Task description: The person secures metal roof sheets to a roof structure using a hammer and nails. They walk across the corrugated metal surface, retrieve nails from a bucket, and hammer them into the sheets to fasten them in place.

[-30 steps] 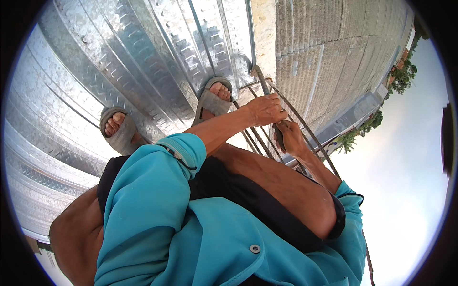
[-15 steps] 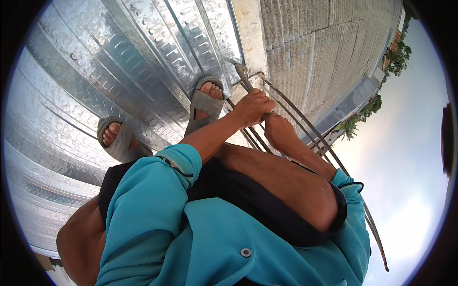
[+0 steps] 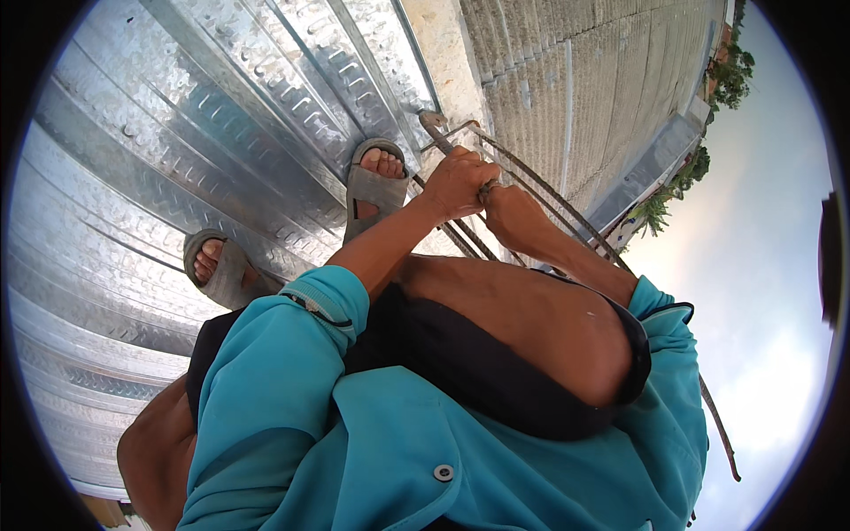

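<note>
The ribbed decking [image 3: 221,146] under your feet is bare metal, silvery and glossy, stamped with raised dimples and mottled with cloudy patches. Your grey sandals [image 3: 379,192] look matt, their material unclear. The bar [image 3: 434,129] you grip looks like dull, worn metal; the thin rods [image 3: 577,219] beside it are rough, brownish metal. The pale ledge [image 3: 440,44] resembles coarse concrete; the grey ridged surface [image 3: 620,88] is matt. Your teal jacket [image 3: 257,372] is smooth cloth with a shiny button [image 3: 443,473]; your black shorts [image 3: 460,363] are dull cloth.
</note>
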Tool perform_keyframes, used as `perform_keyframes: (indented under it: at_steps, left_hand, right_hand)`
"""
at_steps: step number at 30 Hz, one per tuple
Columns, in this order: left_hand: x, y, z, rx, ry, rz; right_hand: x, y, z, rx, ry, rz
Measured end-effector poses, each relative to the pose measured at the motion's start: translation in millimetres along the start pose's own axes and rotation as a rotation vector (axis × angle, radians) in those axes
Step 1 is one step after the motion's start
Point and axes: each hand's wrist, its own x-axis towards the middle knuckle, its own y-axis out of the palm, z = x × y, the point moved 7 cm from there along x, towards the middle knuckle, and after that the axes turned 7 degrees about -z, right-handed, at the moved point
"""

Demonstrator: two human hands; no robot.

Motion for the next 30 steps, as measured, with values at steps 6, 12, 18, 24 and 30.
perform_keyframes:
  at_steps: [6, 12, 18, 24, 30]
  left_hand:
    - [-5.4, -4.4, 6.5, 0.018, 0.038, 0.147]
    - [1.3, -10.1, 2.5, -0.061, -0.010, 0.156]
    - [-3.9, -11.5, 7.5, -0.084, -0.012, 0.195]
    - [4.5, -16.2, 11.0, -0.089, -0.043, 0.206]
    - [9.2, -20.9, 10.0, -0.081, -0.060, 0.176]
  right_hand:
    - [-9.7, 31.6, -15.8, 0.611, 0.555, 0.034]
    - [-19.9, 44.6, -14.1, 1.412, 0.755, 0.211]
    - [-19.3, 64.2, -6.9, 1.648, 0.940, 0.200]
    - [-17.3, 48.7, 0.2, 1.692, 1.014, 0.139]
    - [-13.3, 50.1, 0.8, 1.754, 1.041, 0.147]
